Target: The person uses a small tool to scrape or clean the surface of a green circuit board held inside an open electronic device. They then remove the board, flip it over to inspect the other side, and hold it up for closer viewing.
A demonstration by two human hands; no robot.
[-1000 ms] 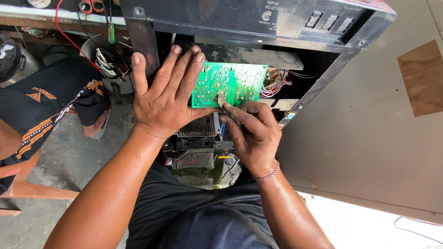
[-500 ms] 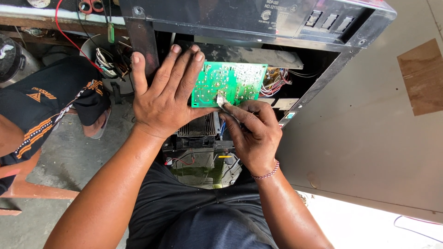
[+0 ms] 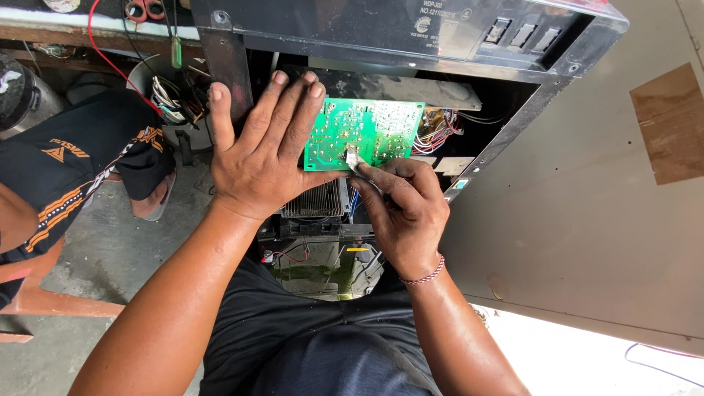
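A green circuit board [image 3: 374, 130] sits solder side up in the open black casing [image 3: 411, 33] of an appliance. My left hand [image 3: 260, 154] grips the board's left edge, fingers spread across its top and thumb under its lower edge. My right hand [image 3: 400, 209] is closed on a small grey metal tool [image 3: 353, 160] whose tip touches the board near its lower middle. A bundle of coloured wires [image 3: 433, 132] leaves the board's right side.
A finned metal heat sink [image 3: 317, 199] lies below the board inside the casing. Another person in black and orange clothing [image 3: 66, 165] sits at the left. A container of cables [image 3: 172, 95] and a red wire [image 3: 110, 59] are at the upper left. A grey panel [image 3: 587, 220] fills the right.
My right hand has shifted the tool tip slightly left along the board's lower part. My left hand keeps the same hold.
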